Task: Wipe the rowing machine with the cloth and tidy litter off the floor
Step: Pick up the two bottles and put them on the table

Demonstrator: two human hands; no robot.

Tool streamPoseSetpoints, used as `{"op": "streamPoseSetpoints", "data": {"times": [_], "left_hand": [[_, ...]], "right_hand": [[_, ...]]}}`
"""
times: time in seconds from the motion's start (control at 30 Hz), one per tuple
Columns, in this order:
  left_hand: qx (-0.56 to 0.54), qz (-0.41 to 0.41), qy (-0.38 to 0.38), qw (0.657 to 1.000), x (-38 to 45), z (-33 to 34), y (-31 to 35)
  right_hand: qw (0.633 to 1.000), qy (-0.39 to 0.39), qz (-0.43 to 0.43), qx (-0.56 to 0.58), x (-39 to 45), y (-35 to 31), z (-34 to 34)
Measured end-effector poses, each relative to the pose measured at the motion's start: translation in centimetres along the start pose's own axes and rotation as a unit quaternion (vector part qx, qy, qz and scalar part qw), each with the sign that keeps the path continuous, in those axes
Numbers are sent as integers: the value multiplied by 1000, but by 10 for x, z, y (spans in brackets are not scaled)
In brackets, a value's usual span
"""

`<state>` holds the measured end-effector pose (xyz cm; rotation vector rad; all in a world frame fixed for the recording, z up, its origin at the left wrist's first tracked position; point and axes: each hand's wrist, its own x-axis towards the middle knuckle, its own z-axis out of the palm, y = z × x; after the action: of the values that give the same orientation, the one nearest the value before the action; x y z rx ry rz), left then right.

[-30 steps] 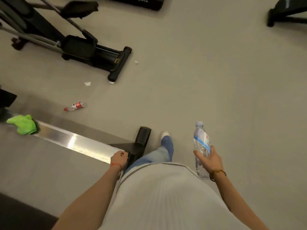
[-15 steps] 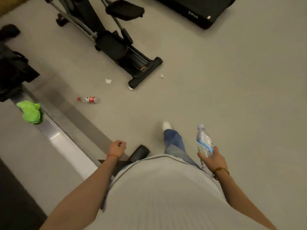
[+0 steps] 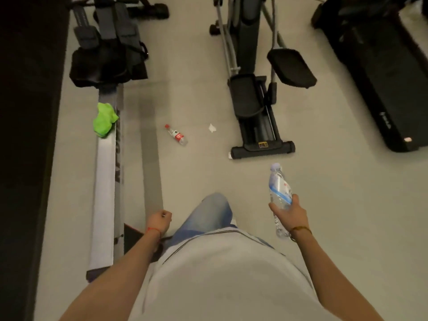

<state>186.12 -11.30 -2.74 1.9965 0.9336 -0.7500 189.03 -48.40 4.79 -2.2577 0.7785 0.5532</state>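
Note:
The rowing machine's silver rail [image 3: 104, 200] runs up the left side to its black seat [image 3: 102, 66]. A bright green cloth [image 3: 104, 119] lies bunched on the rail below the seat. My right hand [image 3: 289, 214] grips a clear water bottle with a blue label [image 3: 279, 188], held upright in front of me. My left hand [image 3: 159, 222] hangs beside my thigh with its fingers curled and nothing in it. On the floor ahead lie a small red-labelled bottle [image 3: 176, 134] and a scrap of white paper [image 3: 212, 128].
An elliptical trainer [image 3: 254, 93] stands ahead on the right, its base bar [image 3: 262, 149] close to the held bottle. A black treadmill [image 3: 379, 72] fills the far right. A dark mat edges the left. Bare grey floor lies between the machines.
The view has swung left, so the rail now runs straight ahead and the litter lies in front of me. My right hand still holds the bottle; my left hand stays curled at my side.

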Motion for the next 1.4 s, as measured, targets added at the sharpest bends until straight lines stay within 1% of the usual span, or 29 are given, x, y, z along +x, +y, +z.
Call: {"op": "streamPoseSetpoints", "data": {"times": [0.13, 0.23, 0.4, 0.63, 0.73, 0.83, 0.97, 1.13, 1.3, 1.4], "left_hand": [[-39, -56, 16, 998, 25, -1, 23], [-62, -81, 39, 994, 59, -10, 56], [-46, -82, 84, 992, 142, -54, 127], [-46, -74, 124, 989, 241, -125, 247], [-44, -85, 131, 987, 287, -133, 286], [-53, -90, 126, 986, 353, -122, 312], [-83, -85, 123, 985, 475, -77, 317], [-68, -90, 129, 985, 645, 9, 297], [-54, -155, 148, 975, 799, 98, 258], [-60, -210, 177, 960, 868, 134, 237]], "right_hand": [[999, -19, -40, -8, 65, -57, -7], [997, -42, -66, 0, 116, -105, 0], [992, -67, -102, -14, 210, -207, 20], [987, -105, -114, -43, 312, -353, 54], [985, -120, -115, -43, 357, -394, 77], [983, -130, -119, -43, 413, -425, 116], [979, -142, -137, -48, 510, -439, 196], [973, -151, -163, -66, 638, -415, 313], [969, -160, -176, -69, 746, -361, 419], [967, -164, -179, -80, 794, -329, 468]]}}
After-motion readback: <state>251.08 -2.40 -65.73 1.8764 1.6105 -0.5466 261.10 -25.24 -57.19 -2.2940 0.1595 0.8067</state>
